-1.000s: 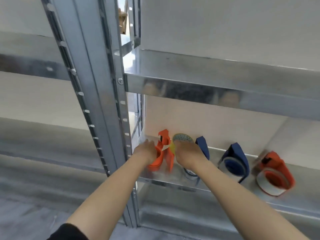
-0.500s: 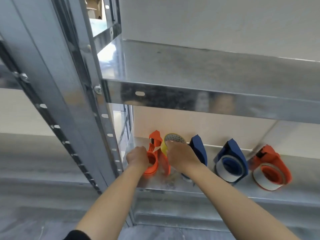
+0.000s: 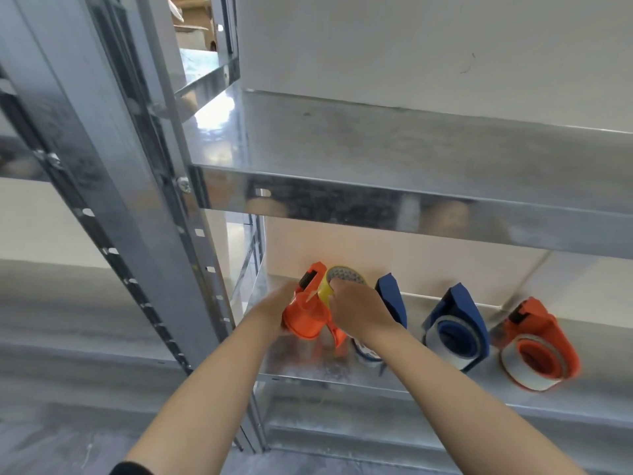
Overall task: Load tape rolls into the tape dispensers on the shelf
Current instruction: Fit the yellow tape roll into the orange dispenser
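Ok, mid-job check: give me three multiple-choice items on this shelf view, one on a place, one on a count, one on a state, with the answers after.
1. Where on the lower shelf is the dispenser being worked on?
A. left end
B. middle
C. right end

2. How many blue dispensers stand on that shelf?
A. one
B. two
C. four

3. What state is the far-right orange dispenser in?
A. empty
B. lying in pieces
C. already holding a white roll

Answers:
1 A: the left hand grips the orange dispenser beside the upright post, and the right hand holds the yellow tape roll against it.
2 B: one blue dispenser sits behind the right wrist, another blue one further right.
3 C: a white roll rings its hub.
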